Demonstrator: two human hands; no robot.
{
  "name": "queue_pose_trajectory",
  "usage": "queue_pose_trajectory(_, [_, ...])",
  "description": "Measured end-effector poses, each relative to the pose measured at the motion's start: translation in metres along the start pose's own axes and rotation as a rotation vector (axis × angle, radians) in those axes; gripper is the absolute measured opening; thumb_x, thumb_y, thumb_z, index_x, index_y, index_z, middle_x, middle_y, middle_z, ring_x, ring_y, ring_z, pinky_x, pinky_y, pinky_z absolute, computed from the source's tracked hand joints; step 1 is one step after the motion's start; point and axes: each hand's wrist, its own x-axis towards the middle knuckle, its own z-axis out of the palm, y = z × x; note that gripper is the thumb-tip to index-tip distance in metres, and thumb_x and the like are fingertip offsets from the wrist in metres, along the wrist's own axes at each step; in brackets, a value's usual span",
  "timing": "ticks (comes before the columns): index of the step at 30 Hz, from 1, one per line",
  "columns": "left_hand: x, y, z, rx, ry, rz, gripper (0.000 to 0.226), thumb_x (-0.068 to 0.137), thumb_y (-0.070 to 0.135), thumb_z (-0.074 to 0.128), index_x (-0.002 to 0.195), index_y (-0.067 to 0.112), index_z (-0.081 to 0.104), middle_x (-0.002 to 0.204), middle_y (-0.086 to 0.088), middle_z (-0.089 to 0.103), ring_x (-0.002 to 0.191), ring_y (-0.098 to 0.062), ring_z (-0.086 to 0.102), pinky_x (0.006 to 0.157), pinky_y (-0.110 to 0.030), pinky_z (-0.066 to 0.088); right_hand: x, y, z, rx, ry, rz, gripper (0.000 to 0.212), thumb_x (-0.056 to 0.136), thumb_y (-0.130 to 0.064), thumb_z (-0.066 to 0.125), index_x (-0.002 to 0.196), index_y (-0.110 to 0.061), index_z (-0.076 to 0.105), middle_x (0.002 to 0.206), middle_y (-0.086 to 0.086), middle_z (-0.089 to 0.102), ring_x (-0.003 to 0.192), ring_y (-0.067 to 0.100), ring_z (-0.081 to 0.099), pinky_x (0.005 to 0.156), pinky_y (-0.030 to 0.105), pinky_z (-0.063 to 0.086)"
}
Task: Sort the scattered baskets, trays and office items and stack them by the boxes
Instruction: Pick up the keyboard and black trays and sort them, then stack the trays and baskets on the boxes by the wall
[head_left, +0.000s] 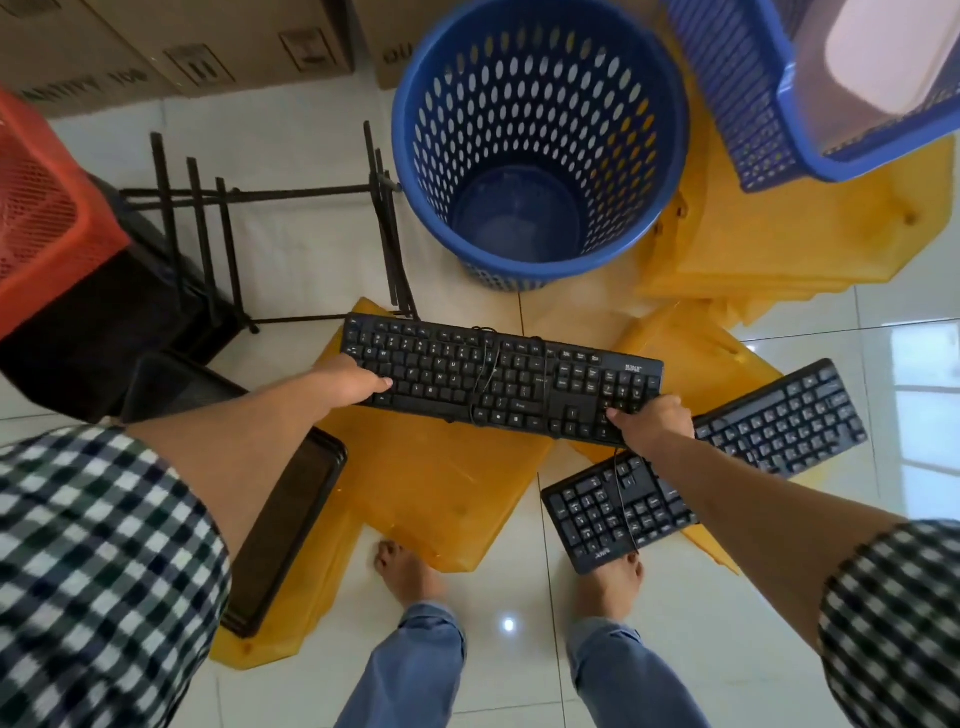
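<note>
Person holds black keyboard (498, 384) level, just on near side of round blue basket (519, 104). Left hand (358, 382) clamped on its left end, right hand (652, 423) on number-pad end. Hands wide apart, thumbs on keys. Cord wound round keyboard's middle, likely so it won't trail. Two-end hold probably keeps it clear of yellow trays (431, 478) beneath. Second keyboard (779, 426) lies nearer person, right of basket. Cardboard boxes (156, 47) behind basket, to left: probable stacking spot.
</note>
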Motion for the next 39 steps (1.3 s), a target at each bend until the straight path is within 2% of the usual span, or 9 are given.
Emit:
queue_pose_trajectory(3, [-0.002,-0.003,0.015,-0.014,0.000,-0.043,0.060,0.096,0.034,0.066,0.148,0.016,0.043,0.148,-0.010,0.048,0.136,-0.031,0.043,0.115,-0.046,0.034,0.001,-0.004,0.002,-0.042,0.085,-0.050,0.073,0.092,-0.042,0.072,0.140,0.000,0.038,0.142,0.020,0.044,0.135,0.038,0.040,0.110,0.046,0.037])
queue_pose_trajectory(5, [-0.009,-0.003,0.022,-0.002,0.011,-0.041,0.062,0.095,0.035,0.067,0.149,0.017,0.042,0.149,-0.011,0.047,0.136,-0.031,0.044,0.113,-0.046,0.035,-0.005,-0.003,0.001,-0.053,0.081,-0.071,0.073,0.093,-0.043,0.069,0.142,0.000,0.036,0.143,0.020,0.042,0.136,0.037,0.038,0.111,0.046,0.035])
queue_pose_trajectory(9, [-0.045,0.004,0.026,0.061,0.088,-0.023,0.084,0.096,0.037,0.064,0.160,0.020,0.013,0.154,-0.011,0.039,0.137,-0.033,0.043,0.112,-0.048,0.038,-0.037,0.009,-0.010,0.057,0.024,-0.067,0.084,0.091,-0.046,0.068,0.151,-0.004,0.027,0.149,0.020,0.036,0.139,0.039,0.034,0.113,0.047,0.033])
queue_pose_trajectory(11, [-0.076,0.009,0.028,0.109,0.128,-0.003,0.087,0.096,0.038,0.063,0.161,0.021,0.007,0.156,-0.012,0.036,0.136,-0.033,0.044,0.112,-0.048,0.040,-0.068,0.017,-0.021,0.094,0.023,-0.103,0.087,0.090,-0.048,0.067,0.153,-0.007,0.024,0.150,0.019,0.035,0.140,0.038,0.033,0.113,0.048,0.032])
queue_pose_trajectory(14, [-0.137,0.020,0.028,0.263,0.179,0.038,0.087,0.096,0.047,0.059,0.161,0.025,0.005,0.160,-0.010,0.027,0.141,-0.032,0.038,0.114,-0.052,0.038,-0.127,0.029,-0.046,0.053,0.016,-0.206,0.095,0.091,-0.052,0.064,0.159,-0.011,0.011,0.157,0.017,0.027,0.144,0.036,0.027,0.116,0.050,0.030])
queue_pose_trajectory(18, [-0.229,0.036,0.026,0.453,0.237,0.122,0.087,0.096,0.054,0.054,0.161,0.029,0.001,0.168,-0.007,0.007,0.152,-0.032,0.018,0.118,-0.053,0.029,-0.205,0.049,-0.092,0.013,0.049,-0.320,0.091,0.094,-0.046,0.059,0.161,-0.017,0.005,0.167,0.012,0.012,0.152,0.033,0.015,0.121,0.051,0.025])
queue_pose_trajectory(26, [-0.401,0.069,0.007,0.535,0.374,0.238,0.079,0.098,0.053,0.049,0.161,0.029,0.007,0.168,-0.009,0.006,0.153,-0.034,0.013,0.120,-0.051,0.021,-0.333,0.088,-0.202,0.023,0.230,-0.459,0.092,0.094,-0.063,0.050,0.161,-0.021,0.002,0.170,0.008,-0.003,0.156,0.027,-0.003,0.125,0.053,0.008])
queue_pose_trajectory(34, [-0.519,0.122,-0.001,0.613,0.475,0.418,0.076,0.101,0.051,0.045,0.161,0.026,0.006,0.168,-0.008,0.002,0.153,-0.034,0.008,0.122,-0.051,0.018,-0.412,0.127,-0.277,0.164,0.359,-0.386,0.089,0.094,-0.069,0.041,0.161,-0.023,0.006,0.170,0.007,-0.003,0.156,0.026,-0.007,0.124,0.057,0.006])
queue_pose_trajectory(39, [-0.562,0.176,-0.005,0.720,0.498,0.639,0.074,0.103,0.055,0.038,0.161,0.027,0.002,0.169,-0.006,-0.005,0.155,-0.033,0.001,0.123,-0.052,0.012,-0.454,0.140,-0.315,0.365,0.486,-0.270,0.088,0.094,-0.070,0.041,0.162,-0.024,0.006,0.170,0.006,-0.006,0.156,0.026,-0.007,0.123,0.057,0.005])
